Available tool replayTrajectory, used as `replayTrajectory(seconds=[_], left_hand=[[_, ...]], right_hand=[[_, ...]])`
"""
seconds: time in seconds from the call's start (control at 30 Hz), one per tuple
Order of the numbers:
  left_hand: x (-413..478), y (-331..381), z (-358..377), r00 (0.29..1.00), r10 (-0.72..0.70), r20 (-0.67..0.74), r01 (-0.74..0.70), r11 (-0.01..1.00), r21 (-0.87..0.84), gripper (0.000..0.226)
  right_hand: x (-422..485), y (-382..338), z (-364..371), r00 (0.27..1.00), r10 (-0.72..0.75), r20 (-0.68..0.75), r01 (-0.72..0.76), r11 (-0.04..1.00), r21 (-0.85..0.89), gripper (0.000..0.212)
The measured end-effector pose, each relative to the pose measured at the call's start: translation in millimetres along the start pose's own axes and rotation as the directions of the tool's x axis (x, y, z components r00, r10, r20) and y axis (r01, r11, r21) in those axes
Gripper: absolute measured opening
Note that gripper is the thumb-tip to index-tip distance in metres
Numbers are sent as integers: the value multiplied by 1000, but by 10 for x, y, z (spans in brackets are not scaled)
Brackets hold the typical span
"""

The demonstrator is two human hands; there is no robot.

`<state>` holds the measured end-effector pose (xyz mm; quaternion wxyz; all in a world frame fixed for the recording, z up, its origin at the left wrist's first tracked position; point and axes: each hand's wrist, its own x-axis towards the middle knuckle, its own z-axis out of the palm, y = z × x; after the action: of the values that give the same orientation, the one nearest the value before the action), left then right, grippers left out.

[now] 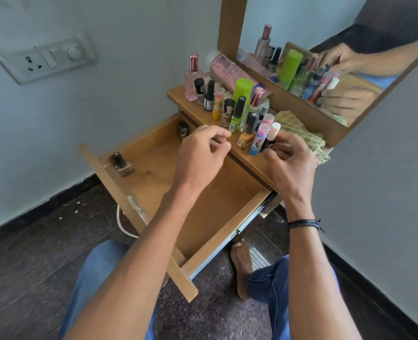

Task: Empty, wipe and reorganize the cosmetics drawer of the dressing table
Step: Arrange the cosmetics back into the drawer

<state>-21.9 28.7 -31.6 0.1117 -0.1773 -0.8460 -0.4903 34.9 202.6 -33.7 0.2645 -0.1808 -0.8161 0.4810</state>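
While the drawer (227, 225) stands pulled out, I see one wall switchboard (43, 58) far to its left and one white cable (121, 224) on the floor beside its front panel. Two bottles sit inside it: a front nail polish bottle (120, 163) against the front panel and a back nail polish bottle (183, 130) half under the tabletop (176, 95). My left hand (200, 153) hovers over the drawer's back edge, fingers curled in, with nothing in them that I can see. Beyond the drawer, cosmetics crowd the tabletop too tightly to count. I pick out two pink-capped perfume bottles (193, 77) and one lime-green canister (243, 90). Right of the drawer's back edge, my right hand (291, 160) grasps a small dark bottle (269, 143). One checked cloth (298, 133) lies further right, below one mirror (325, 69).
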Motion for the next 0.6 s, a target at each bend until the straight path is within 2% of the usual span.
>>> replayTrajectory(seconds=[0.17, 0.5, 0.6], left_hand=[[-87, 86, 194, 996, 52, 69, -53, 999, 11, 18], [-144, 59, 107, 994, 11, 112, -16, 999, 39, 18], [-116, 90, -9, 994, -10, 113, 7, 999, 32, 16]], right_hand=[[-15, 19, -22, 1000, -4, -9, 4, 999, 53, 27], [-63, 18, -31, 992, 21, -126, -12, 997, 76, 27], [-68, 21, -88, 992, 72, -99, -60, 990, 124, 29]])
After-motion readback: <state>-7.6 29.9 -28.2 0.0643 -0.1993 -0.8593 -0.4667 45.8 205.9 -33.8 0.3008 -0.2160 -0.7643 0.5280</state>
